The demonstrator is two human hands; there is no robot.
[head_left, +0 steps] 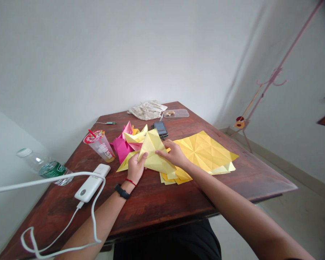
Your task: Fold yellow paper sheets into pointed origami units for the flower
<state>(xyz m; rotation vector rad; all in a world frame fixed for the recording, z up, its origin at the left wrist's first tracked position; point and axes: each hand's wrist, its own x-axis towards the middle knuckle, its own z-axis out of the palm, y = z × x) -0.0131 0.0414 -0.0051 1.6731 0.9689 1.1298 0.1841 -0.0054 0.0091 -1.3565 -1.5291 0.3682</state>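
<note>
A pale yellow sheet of creased paper [152,144] is held up between my hands, just above the table. My left hand [136,168] pinches its lower left part, thumb on top. My right hand [174,154] grips its right side with thumb and fingers. Folded pink and yellow paper pieces [121,146] lie right behind my left hand. To the right, creased golden yellow sheets [205,150] are spread in a stack, partly under my right forearm.
On the left of the wooden table [151,202] are a plastic cup [104,148], a water bottle [50,168] and a white power bank [93,182] with a cable [94,213]. Behind my hands lie a phone [160,128], a crumpled cloth [147,110] and a clear tray [181,113].
</note>
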